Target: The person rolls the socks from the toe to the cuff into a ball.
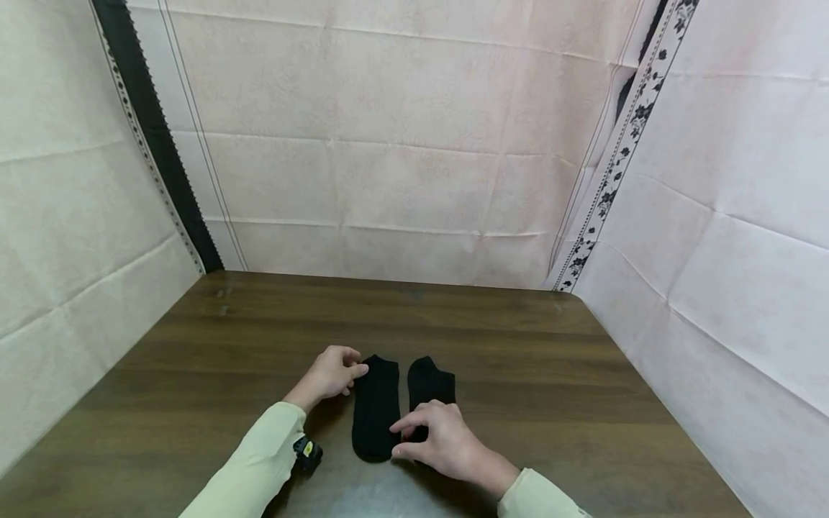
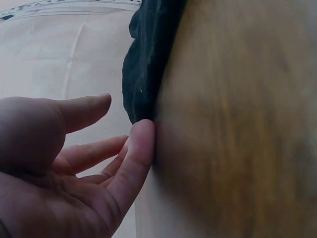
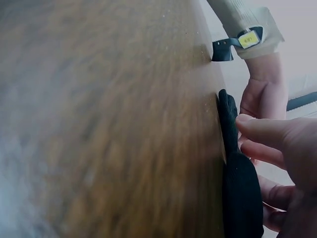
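Two black ankle socks lie flat and side by side on the brown table, the left sock (image 1: 376,414) a little apart from the right sock (image 1: 430,381). My left hand (image 1: 332,372) is at the upper left edge of the left sock. In the left wrist view a fingertip (image 2: 142,131) touches the dark fabric, while the thumb (image 2: 89,110) stands away from it. Above the lower part of the right sock is my right hand (image 1: 443,440), partly hiding it. Its thumb and fingers are spread apart and point to the left sock's lower right edge.
The wood-grain table (image 1: 272,316) is bounded by pale cloth hangings at the back (image 1: 401,144), left (image 1: 78,216) and right (image 1: 732,216). A black wrist strap with a yellow label (image 1: 308,450) sits at my left sleeve.
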A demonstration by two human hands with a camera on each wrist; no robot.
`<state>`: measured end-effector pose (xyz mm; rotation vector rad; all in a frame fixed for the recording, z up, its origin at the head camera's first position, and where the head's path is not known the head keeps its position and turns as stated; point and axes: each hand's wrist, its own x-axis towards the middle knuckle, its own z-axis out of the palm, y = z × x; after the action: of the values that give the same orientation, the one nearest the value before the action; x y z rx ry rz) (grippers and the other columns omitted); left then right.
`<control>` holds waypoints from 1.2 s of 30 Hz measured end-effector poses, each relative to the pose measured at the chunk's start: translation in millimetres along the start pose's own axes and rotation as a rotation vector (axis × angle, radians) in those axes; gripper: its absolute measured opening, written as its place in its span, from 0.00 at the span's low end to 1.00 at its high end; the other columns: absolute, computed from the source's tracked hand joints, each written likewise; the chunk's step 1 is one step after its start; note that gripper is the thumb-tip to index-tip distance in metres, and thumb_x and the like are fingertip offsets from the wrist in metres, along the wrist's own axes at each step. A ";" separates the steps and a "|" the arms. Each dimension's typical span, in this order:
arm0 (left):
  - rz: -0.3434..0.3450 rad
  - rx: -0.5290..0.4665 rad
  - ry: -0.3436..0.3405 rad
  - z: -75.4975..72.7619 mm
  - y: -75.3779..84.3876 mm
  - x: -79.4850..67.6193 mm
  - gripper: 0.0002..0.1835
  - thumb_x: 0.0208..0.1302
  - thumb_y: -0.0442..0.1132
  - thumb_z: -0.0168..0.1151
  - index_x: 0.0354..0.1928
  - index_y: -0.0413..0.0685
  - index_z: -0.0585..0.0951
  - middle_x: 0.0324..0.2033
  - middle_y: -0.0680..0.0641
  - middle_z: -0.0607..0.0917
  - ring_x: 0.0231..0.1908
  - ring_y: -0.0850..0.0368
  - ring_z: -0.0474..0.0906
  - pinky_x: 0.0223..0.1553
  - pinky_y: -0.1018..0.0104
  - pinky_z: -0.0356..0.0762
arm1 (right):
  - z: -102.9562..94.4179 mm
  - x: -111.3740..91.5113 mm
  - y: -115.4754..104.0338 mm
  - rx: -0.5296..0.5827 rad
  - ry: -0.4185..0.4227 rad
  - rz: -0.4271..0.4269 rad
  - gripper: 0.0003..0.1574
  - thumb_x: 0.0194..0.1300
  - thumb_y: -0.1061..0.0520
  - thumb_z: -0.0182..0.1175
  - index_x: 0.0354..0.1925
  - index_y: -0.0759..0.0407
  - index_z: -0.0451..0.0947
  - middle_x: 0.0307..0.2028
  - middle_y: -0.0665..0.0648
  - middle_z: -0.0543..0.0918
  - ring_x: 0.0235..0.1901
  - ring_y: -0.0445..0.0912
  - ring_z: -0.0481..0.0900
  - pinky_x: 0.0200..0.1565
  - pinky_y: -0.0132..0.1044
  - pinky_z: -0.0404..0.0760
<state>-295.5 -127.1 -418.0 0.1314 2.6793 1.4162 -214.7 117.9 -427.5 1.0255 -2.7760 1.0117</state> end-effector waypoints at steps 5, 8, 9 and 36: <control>-0.028 0.037 0.003 0.7 -1.0 7.5 0.18 0.70 0.35 0.64 0.57 0.31 0.79 0.33 0.44 0.80 0.23 0.54 0.77 0.25 0.63 0.80 | 0.7 0.8 -4.6 -0.091 -0.025 0.003 0.15 0.58 0.45 0.74 0.45 0.41 0.89 0.30 0.36 0.77 0.38 0.36 0.73 0.46 0.40 0.63; -0.040 0.046 0.011 0.2 -1.3 9.5 0.13 0.69 0.34 0.64 0.52 0.33 0.82 0.30 0.44 0.80 0.20 0.55 0.76 0.23 0.64 0.79 | 1.2 2.2 -6.2 -0.121 -0.047 0.009 0.13 0.59 0.45 0.74 0.44 0.39 0.89 0.30 0.36 0.76 0.37 0.35 0.72 0.45 0.39 0.62; -0.046 0.043 0.015 0.1 -1.2 9.7 0.11 0.69 0.33 0.65 0.49 0.34 0.83 0.29 0.44 0.80 0.19 0.55 0.76 0.22 0.64 0.79 | 1.3 2.4 -6.6 -0.127 -0.054 0.009 0.13 0.59 0.45 0.74 0.44 0.39 0.89 0.31 0.36 0.76 0.37 0.35 0.72 0.44 0.39 0.62; -0.028 0.007 0.053 -1.2 2.5 7.7 0.04 0.69 0.32 0.63 0.34 0.41 0.81 0.28 0.44 0.78 0.23 0.53 0.77 0.25 0.62 0.80 | 1.8 6.5 -9.1 -0.164 -0.062 -0.013 0.05 0.63 0.50 0.71 0.39 0.39 0.87 0.31 0.32 0.77 0.40 0.34 0.73 0.48 0.43 0.65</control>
<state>-303.2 -125.7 -415.6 0.0581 2.7176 1.4219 -214.1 107.9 -422.3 1.0680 -2.8400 0.7481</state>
